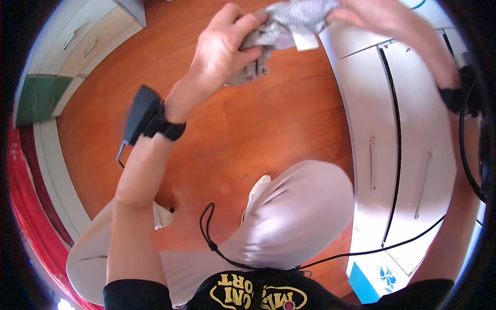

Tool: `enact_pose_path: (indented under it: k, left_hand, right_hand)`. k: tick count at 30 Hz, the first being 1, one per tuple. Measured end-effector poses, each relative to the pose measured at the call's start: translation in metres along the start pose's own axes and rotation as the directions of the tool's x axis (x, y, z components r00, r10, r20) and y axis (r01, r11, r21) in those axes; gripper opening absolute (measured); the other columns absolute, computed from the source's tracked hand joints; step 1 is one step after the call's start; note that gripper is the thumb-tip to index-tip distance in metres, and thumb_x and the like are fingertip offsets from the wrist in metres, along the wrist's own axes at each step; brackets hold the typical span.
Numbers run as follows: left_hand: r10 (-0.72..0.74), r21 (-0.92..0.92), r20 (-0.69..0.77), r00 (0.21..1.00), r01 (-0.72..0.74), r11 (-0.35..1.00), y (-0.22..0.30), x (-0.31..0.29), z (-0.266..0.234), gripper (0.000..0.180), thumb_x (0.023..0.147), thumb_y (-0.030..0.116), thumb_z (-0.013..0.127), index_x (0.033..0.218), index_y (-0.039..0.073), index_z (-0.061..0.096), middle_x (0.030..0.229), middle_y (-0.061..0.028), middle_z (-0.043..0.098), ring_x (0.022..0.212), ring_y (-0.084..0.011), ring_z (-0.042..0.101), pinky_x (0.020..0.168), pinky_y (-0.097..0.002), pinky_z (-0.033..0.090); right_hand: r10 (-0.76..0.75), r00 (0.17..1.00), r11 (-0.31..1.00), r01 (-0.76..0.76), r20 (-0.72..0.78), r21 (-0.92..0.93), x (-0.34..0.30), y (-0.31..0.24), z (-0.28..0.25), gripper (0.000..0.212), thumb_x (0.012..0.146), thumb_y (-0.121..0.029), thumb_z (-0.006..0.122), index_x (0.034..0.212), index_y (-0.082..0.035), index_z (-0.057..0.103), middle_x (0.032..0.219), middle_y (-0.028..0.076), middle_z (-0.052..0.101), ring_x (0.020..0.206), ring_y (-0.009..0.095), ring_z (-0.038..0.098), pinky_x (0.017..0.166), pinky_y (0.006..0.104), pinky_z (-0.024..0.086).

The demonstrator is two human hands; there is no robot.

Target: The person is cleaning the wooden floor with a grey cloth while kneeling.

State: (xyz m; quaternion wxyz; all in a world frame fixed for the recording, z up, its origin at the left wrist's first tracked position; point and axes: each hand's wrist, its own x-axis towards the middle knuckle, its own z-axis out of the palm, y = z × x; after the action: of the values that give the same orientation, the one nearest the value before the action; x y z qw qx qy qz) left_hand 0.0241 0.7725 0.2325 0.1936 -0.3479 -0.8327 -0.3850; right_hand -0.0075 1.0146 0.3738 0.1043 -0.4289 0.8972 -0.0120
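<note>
Fingers of the left hand [225, 49] pinch one crumpled grey cloth [289, 31] with a white tag; the right hand [385, 23] grips its other end, fingers curled shut. Held above the wooden floor [243, 124], the cloth sits left of a white cabinet [408, 129] with two closed doors.

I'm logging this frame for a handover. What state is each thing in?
grey cloth: bunched, held up off the floor between both hands
left hand: closed on the cloth
right hand: gripping the cloth's other end
white cabinet doors: shut
drawers: shut
</note>
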Motion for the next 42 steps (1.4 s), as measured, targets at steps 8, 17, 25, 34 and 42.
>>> enact_pose_path:
  k: [8, 17, 25, 34, 42]
  left_hand:
    - [-0.219, 0.247, 0.322, 0.921, 0.142, 0.959, -0.085, -0.038, 0.121, 0.06, 0.068, 0.013, 0.072, 0.124, 0.024, 0.055, 0.109, -0.0112, 0.048, 0.102, -0.0331, 0.049, 0.082, -0.0417, 0.049]
    - [-0.136, 0.312, 0.599, 0.789, -0.074, 0.947, 0.093, -0.249, 0.162, 0.044, 0.08, 0.017, 0.054, 0.123, 0.009, 0.054, 0.111, -0.0125, 0.053, 0.105, -0.0313, 0.05, 0.08, -0.0472, 0.041]
    - [-0.172, 0.301, 0.385, 0.907, 0.053, 0.952, 0.039, -0.211, 0.155, 0.04, 0.077, 0.011, 0.054, 0.117, 0.012, 0.058, 0.095, -0.0109, 0.05, 0.094, -0.0285, 0.05, 0.077, -0.0407, 0.042]
    - [-0.444, 0.599, 0.266, 0.856, 0.214, 0.772, -0.086, -0.091, 0.164, 0.05, 0.071, 0.012, 0.068, 0.119, 0.008, 0.055, 0.106, -0.0153, 0.049, 0.1, -0.0343, 0.049, 0.082, -0.0444, 0.044]
    - [-0.216, 0.315, 0.664, 0.716, -0.006, 0.949, 0.103, -0.256, 0.143, 0.043, 0.074, 0.02, 0.061, 0.114, 0.006, 0.06, 0.101, -0.0112, 0.056, 0.096, -0.0291, 0.052, 0.084, -0.0453, 0.042]
  right_hand:
    - [0.351, 0.897, 0.93, -0.301, -0.27, 0.209, 0.01, 0.069, 0.284, 0.044, 0.077, -0.016, 0.068, 0.118, -0.01, 0.055, 0.104, 0.016, 0.052, 0.1, 0.034, 0.051, 0.082, 0.0422, 0.044]
    - [0.572, 0.798, 0.806, -0.505, -0.19, 0.308, -0.156, -0.152, 0.406, 0.043, 0.079, -0.015, 0.058, 0.121, -0.012, 0.054, 0.118, 0.02, 0.048, 0.112, 0.041, 0.046, 0.092, 0.0503, 0.041]
    - [0.655, 0.733, 0.745, -0.585, -0.186, 0.321, -0.089, -0.129, 0.371, 0.027, 0.081, -0.009, 0.051, 0.107, -0.009, 0.058, 0.109, 0.016, 0.052, 0.102, 0.034, 0.05, 0.087, 0.0464, 0.043]
    - [0.701, 0.604, 0.711, -0.556, -0.38, 0.429, 0.081, 0.021, 0.334, 0.024, 0.083, -0.013, 0.053, 0.105, -0.012, 0.062, 0.116, 0.015, 0.052, 0.103, 0.033, 0.054, 0.083, 0.0454, 0.045]
    - [0.717, 0.676, 0.633, -0.534, -0.167, 0.56, -0.129, -0.181, 0.397, 0.034, 0.077, -0.009, 0.059, 0.11, -0.013, 0.062, 0.108, 0.014, 0.053, 0.104, 0.036, 0.05, 0.085, 0.0478, 0.042]
